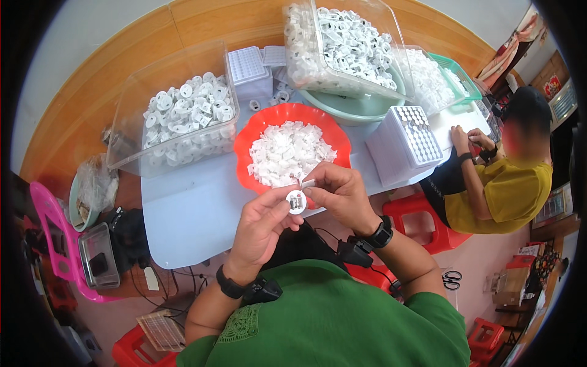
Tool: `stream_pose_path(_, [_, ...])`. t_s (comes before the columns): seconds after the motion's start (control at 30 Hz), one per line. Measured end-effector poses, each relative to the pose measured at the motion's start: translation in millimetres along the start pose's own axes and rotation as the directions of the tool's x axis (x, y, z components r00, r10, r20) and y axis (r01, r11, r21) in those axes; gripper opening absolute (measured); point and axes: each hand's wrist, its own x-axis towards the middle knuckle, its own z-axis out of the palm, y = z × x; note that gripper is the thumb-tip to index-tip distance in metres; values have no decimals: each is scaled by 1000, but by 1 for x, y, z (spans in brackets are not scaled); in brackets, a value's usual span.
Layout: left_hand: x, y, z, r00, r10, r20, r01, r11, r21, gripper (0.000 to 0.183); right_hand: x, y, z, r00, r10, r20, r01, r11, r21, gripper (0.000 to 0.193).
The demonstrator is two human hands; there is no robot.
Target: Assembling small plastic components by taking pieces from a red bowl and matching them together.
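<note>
Between the thumb and fingers of my left hand (264, 225) is a small round white plastic part (296, 202), its inner face with metal bits turned up. My right hand (340, 191) is closed in a pinch just above and right of it, holding a small white piece (307, 183) close to the round part's upper edge. Whether the two touch cannot be made out. Both hands are over the near rim of a red wavy-edged bowl (244, 131), which holds a heap of small white plastic pieces (290, 153).
A clear bin (131, 153) of round white parts stands left on the pale blue table (183, 214). Another full bin (400, 37) rests tilted on a green basin (342, 113). Stacked white trays (397, 150) stand right. A co-worker (501, 177) sits at the right.
</note>
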Motion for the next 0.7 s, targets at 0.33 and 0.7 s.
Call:
stream_pose_path(0.33, [6, -6, 1, 1000, 9, 29, -8, 999, -45, 34, -2, -5, -8, 994, -104, 36, 110, 951, -289, 12])
stream_pose_path(0.7, [10, -5, 3, 998, -33, 53, 35, 998, -44, 32, 2, -12, -13, 999, 4, 44, 4, 982, -191, 13])
